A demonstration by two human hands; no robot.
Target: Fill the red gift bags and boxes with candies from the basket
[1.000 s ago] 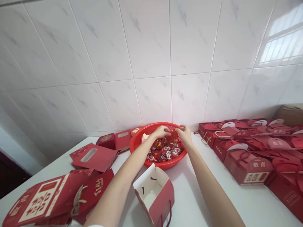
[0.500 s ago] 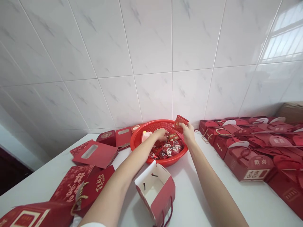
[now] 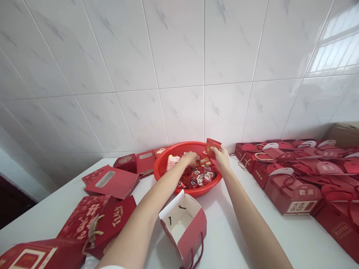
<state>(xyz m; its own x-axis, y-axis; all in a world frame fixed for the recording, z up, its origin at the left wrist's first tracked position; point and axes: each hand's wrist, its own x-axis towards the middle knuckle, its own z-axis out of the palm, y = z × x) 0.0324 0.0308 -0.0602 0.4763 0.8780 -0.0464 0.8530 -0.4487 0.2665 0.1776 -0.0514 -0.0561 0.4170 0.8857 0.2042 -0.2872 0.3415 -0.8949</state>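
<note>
A round red plastic basket [image 3: 196, 192] holds many wrapped candies [image 3: 202, 176] in red, white and gold. Inside it, my left hand [image 3: 191, 159] reaches down with bent fingers among the wrappers; the fingertips and anything between them are hidden. Over the basket's right rim, my right hand [image 3: 221, 157] grips a red packet [image 3: 212, 146] with gold print, thumb on its face. Below the basket an open red box [image 3: 193, 231] with a white inside stands between my forearms, its rope handle hanging at the front.
Several closed red gift boxes [image 3: 298, 198] stand in rows on the right. Flat and folded red boxes [image 3: 116, 182] lie on the left of the white table [image 3: 221, 239]. A tiled wall [image 3: 182, 112] rises behind, and a brown carton [image 3: 343, 133] sits at the far right.
My right hand has shifted slightly left and down with the red packet, which is turned a little more face-on. My left hand stays in the basket.
</note>
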